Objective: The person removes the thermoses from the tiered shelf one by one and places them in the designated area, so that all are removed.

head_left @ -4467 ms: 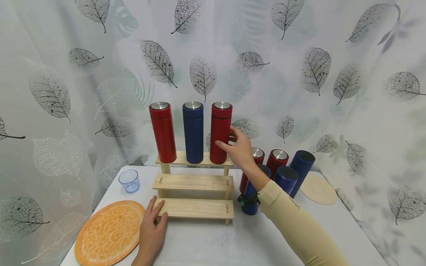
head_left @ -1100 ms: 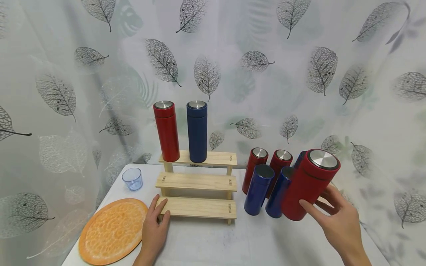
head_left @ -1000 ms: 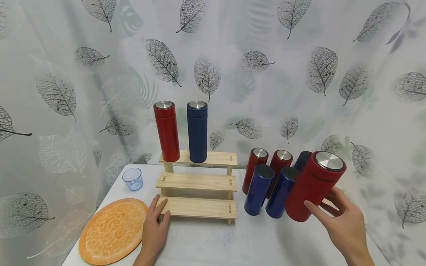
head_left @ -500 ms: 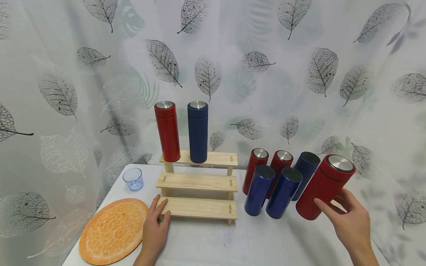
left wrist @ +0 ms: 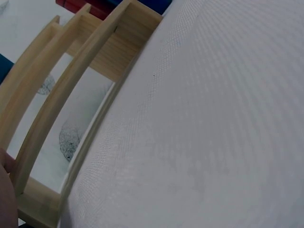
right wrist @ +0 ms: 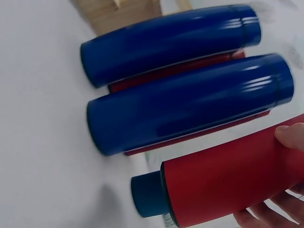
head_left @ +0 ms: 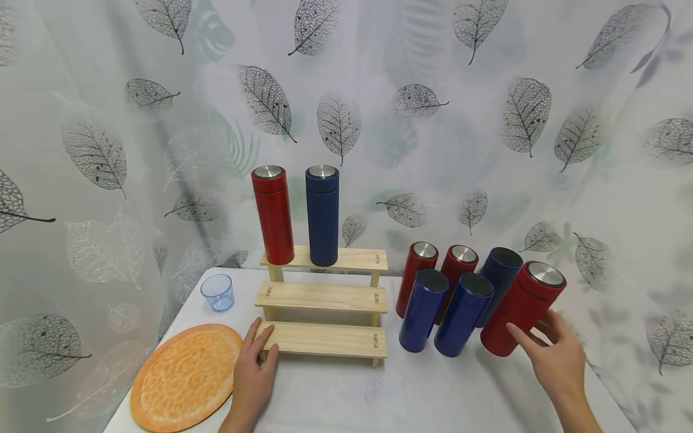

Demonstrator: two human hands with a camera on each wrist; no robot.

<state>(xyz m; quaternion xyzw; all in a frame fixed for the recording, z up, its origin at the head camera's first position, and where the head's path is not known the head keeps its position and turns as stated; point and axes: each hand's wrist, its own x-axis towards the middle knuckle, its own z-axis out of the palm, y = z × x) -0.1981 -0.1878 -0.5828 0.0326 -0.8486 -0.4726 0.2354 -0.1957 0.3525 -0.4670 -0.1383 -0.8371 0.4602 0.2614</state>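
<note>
Red flask, lifted off the wooden rack, now touches the bench right of the blue flasks, our right hand gripping it, left hand flat beside the rack.

- Probably a staged recording corner, not a lived-in room, though little beyond the setup shows.
- A leaf-printed curtain closes off the whole background.
- A white desk carries a wooden stepped rack and identical red and blue flasks in rows.

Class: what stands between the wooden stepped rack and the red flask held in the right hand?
In the head view, two blue flasks in front and two red flasks behind.
</note>
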